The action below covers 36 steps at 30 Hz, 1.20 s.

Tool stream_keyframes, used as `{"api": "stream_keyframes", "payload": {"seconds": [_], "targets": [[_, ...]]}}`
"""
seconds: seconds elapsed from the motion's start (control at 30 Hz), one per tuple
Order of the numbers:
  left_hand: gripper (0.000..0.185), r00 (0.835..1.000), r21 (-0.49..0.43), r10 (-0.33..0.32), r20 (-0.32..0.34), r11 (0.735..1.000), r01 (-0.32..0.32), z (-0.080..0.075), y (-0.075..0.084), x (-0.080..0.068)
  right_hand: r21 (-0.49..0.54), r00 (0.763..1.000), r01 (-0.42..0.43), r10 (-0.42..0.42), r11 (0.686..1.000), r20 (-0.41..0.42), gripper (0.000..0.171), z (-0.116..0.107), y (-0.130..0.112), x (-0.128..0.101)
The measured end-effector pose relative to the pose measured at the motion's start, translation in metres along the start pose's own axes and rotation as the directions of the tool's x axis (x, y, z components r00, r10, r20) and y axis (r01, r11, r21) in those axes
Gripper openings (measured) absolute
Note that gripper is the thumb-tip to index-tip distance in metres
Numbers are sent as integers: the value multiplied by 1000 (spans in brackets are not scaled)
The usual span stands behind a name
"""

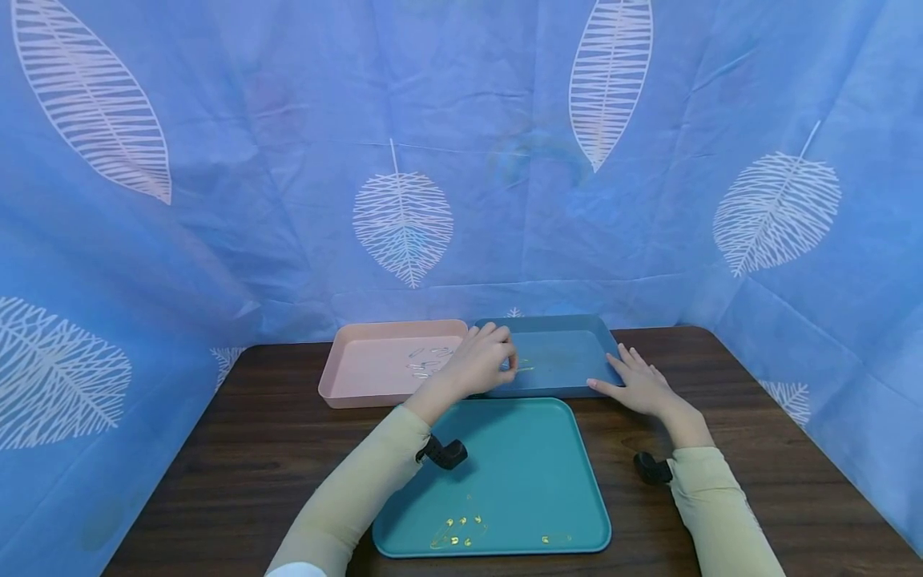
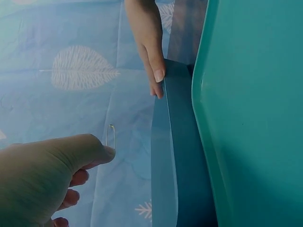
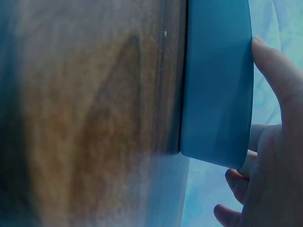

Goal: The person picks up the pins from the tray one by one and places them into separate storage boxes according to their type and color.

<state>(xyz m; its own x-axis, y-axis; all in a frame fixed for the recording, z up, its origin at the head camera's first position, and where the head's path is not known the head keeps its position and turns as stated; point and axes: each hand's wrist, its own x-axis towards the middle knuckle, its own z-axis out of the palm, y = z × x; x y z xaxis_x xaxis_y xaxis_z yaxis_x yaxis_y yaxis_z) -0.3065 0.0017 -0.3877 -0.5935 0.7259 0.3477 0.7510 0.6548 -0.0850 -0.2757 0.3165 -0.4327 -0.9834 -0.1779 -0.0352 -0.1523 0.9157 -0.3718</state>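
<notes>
Our left hand (image 1: 479, 362) hangs over the blue tray (image 1: 570, 383), its grip pinched on a small safety pin (image 2: 110, 136) between thumb and forefinger; the left wrist view shows the pin standing upright from the fingertips, with little of it inside the pinch. Our right hand (image 1: 638, 385) lies with straight fingers against the blue tray's near right corner, holding nothing, only steadying the rim; the right wrist view shows the thumb against the tray's wall.

The pin is above the blue tray's floor, just past the edge it shares with the pink tray (image 1: 360, 365), where a cluster of silvery pins (image 1: 427, 362) already lies. More gold pins (image 1: 457, 530) rest near the front of the teal tray (image 1: 537, 457), close to us on the tabletop (image 1: 757, 465).

What we think could go wrong:
- The pinch is shallow, so the pin could twist or slip out early and land wherever it falls, perhaps across the rim between the two far trays
- We cannot tell whether the pin is clasped; if it is sprung, the point could prick a fingertip
- If the right hand leans too hard on the corner, the light tray may slide or tip against the teal tray and scatter what it holds
- Our left forearm crosses the teal tray, and a sleeve dragged low could sweep the gold pins about
</notes>
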Motion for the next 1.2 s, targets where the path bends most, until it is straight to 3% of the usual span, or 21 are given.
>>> {"api": "stream_keyframes", "payload": {"seconds": [0.33, 0.67, 0.97, 1.2], "targets": [[9, 997, -19, -68, 28, 997, 69, 6, -1, 22, -20, 1000, -17, 17, 1000, -6, 93, 2, 3, 2], [11, 987, -73, -148, 62, 986, 153, 23, -6, 47, -21, 1000, -17, 17, 1000, -2, 93, -2, 3, 1], [14, 978, -65, -188, 88, 979, 194, 35, -11, 58, 4, 999, 0, 0, 1000, -32, 93, 1, 3, -2], [13, 970, -33, -224, 100, 973, 228, 42, -12, 65, 6, 1000, -14, 14, 1000, -9, 91, 2, 0, -1]]}}
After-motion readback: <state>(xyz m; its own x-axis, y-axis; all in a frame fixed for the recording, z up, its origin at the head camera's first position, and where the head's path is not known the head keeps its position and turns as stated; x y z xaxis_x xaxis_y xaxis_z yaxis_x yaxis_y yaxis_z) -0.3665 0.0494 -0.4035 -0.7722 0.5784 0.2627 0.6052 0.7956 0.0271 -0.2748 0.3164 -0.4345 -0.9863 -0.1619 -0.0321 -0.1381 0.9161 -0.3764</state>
